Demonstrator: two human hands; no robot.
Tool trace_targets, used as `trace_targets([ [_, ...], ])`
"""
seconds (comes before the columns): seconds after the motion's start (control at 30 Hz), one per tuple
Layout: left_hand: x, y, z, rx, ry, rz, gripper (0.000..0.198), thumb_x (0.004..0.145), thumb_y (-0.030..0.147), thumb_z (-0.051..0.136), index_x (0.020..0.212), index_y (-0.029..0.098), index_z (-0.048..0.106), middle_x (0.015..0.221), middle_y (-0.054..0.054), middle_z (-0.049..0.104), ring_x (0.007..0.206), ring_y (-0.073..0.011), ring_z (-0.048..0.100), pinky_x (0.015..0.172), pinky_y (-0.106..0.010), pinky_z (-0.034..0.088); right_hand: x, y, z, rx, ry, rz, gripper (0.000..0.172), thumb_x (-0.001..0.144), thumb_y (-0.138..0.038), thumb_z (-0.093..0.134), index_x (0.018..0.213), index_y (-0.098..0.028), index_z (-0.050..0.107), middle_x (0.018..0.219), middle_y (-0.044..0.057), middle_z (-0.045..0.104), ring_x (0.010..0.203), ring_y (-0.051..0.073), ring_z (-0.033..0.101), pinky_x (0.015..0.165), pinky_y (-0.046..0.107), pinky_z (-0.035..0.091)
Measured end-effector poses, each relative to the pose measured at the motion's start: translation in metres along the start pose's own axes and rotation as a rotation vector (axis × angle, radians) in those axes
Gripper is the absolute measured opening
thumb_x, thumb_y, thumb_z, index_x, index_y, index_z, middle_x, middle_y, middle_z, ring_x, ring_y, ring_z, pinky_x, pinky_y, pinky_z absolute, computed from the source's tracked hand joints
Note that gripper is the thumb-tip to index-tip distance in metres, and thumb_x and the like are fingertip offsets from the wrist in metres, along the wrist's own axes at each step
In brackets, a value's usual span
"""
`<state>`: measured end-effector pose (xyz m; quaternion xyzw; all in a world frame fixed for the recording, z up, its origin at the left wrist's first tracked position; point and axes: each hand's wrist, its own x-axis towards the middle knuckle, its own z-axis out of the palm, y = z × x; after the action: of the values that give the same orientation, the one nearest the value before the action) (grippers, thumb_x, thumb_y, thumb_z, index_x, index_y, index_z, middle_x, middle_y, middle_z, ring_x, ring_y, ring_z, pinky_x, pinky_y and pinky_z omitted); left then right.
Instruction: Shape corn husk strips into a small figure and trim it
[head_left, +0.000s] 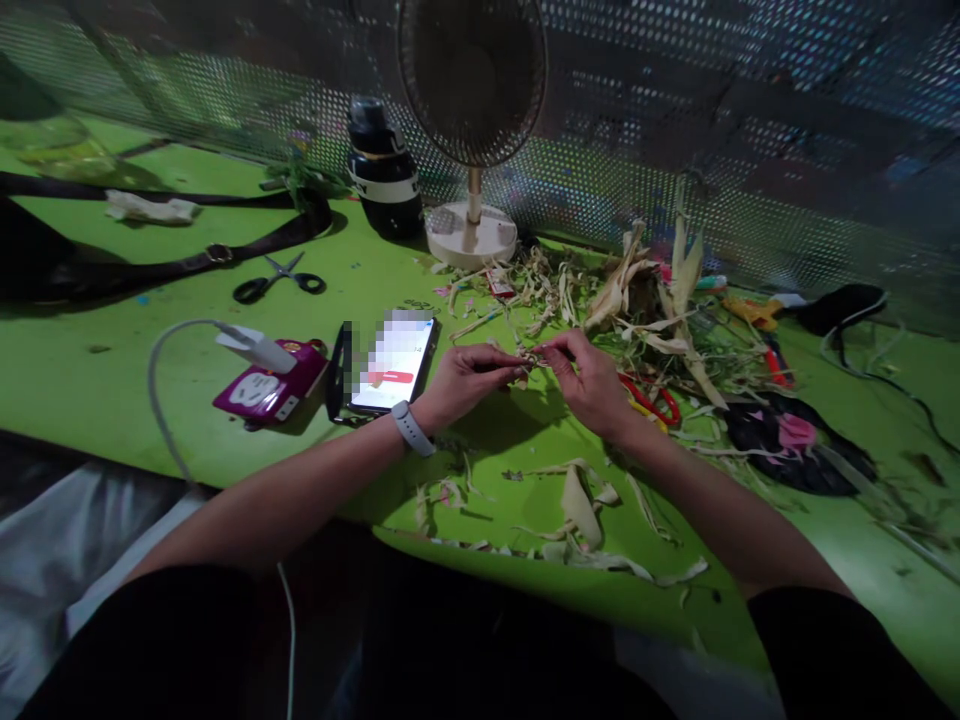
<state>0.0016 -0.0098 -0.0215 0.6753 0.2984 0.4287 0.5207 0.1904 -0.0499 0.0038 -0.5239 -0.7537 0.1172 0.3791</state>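
My left hand [466,378] and my right hand [586,378] meet above the green table [97,375], fingertips pinched together on a small strip of dried husk [531,358]. A white band sits on my left wrist. Just beyond my hands lies a heap of dried corn husks [637,290]. More husk scraps [577,510] lie on the table beneath my forearms.
A lit phone [390,362] lies left of my hands, beside a purple power strip with a white plug [262,385]. Scissors [279,280], a dark strap [187,262], a black bottle [384,170] and a desk fan [472,110] stand behind. Dark fabric [787,440] lies at right.
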Motion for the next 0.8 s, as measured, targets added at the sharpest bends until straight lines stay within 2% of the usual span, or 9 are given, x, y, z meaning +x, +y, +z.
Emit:
trace_targets([
  [0.13,-0.002,0.000,-0.001,0.268,0.069,0.187,0.015,0.077,0.022,0.070,0.090,0.017,0.077,0.072,-0.005,0.070,0.063,-0.0107,0.061,0.057,-0.021,0.049,-0.001,0.005,0.005,-0.052,0.050,-0.040,0.024,0.096,-0.039,0.043,0.086,-0.021,0.054,0.076,0.003,0.064,0.068,0.015,0.059,0.064,0.026,0.041],
  [0.23,-0.005,0.001,-0.001,0.487,0.068,0.362,0.012,0.080,0.020,0.066,0.087,0.018,0.077,0.079,-0.006,0.070,0.069,-0.0111,0.064,0.062,-0.020,0.050,-0.002,0.008,0.008,-0.092,0.047,-0.062,0.025,0.096,-0.039,0.043,0.085,-0.020,0.054,0.076,0.004,0.064,0.067,0.015,0.058,0.063,0.026,0.040],
  [0.33,-0.007,0.000,-0.001,0.588,-0.035,0.460,0.015,0.085,0.022,0.061,0.088,0.019,0.076,0.092,-0.008,0.072,0.081,-0.0131,0.067,0.072,-0.023,0.053,-0.003,0.008,0.008,-0.099,-0.008,-0.027,0.021,0.095,-0.034,0.045,0.084,-0.020,0.055,0.076,0.004,0.064,0.065,0.015,0.057,0.062,0.026,0.039],
  [0.43,-0.007,-0.002,-0.003,0.539,-0.242,0.454,0.019,0.087,0.019,0.057,0.093,0.018,0.075,0.099,-0.009,0.073,0.087,-0.0137,0.069,0.079,-0.024,0.053,-0.003,0.007,0.007,-0.051,-0.089,0.072,0.016,0.092,-0.031,0.049,0.083,-0.020,0.054,0.072,0.003,0.064,0.063,0.015,0.058,0.061,0.026,0.039],
  [0.5,-0.007,-0.004,-0.003,0.433,-0.338,0.394,0.019,0.086,0.018,0.057,0.093,0.017,0.074,0.099,-0.009,0.074,0.089,-0.0146,0.069,0.081,-0.025,0.053,-0.002,0.006,0.007,-0.018,-0.142,0.143,0.013,0.091,-0.029,0.050,0.082,-0.020,0.054,0.070,0.002,0.065,0.062,0.015,0.059,0.060,0.025,0.039],
  [0.57,-0.006,-0.004,-0.002,0.287,-0.364,0.266,0.017,0.085,0.019,0.058,0.092,0.015,0.073,0.094,-0.010,0.074,0.086,-0.0151,0.069,0.080,-0.026,0.054,-0.002,0.006,0.008,-0.007,-0.192,0.201,0.012,0.090,-0.027,0.051,0.081,-0.020,0.054,0.068,0.001,0.065,0.060,0.014,0.059,0.060,0.025,0.039],
  [0.73,-0.004,-0.001,0.003,-0.089,-0.360,-0.244,0.020,0.082,0.030,0.064,0.087,0.010,0.065,0.072,-0.004,0.070,0.058,-0.0102,0.063,0.058,-0.022,0.052,-0.003,0.007,0.011,-0.032,-0.260,0.251,0.012,0.088,-0.026,0.053,0.078,-0.019,0.055,0.067,0.000,0.064,0.059,0.013,0.056,0.057,0.025,0.036],
  [0.8,-0.002,0.002,0.003,-0.156,-0.367,-0.386,0.023,0.080,0.033,0.067,0.082,0.011,0.061,0.067,-0.001,0.066,0.053,-0.0085,0.060,0.053,-0.020,0.049,-0.003,0.007,0.011,-0.025,-0.331,0.268,0.012,0.088,-0.026,0.052,0.078,-0.019,0.055,0.067,0.000,0.063,0.058,0.012,0.055,0.056,0.024,0.036],
])
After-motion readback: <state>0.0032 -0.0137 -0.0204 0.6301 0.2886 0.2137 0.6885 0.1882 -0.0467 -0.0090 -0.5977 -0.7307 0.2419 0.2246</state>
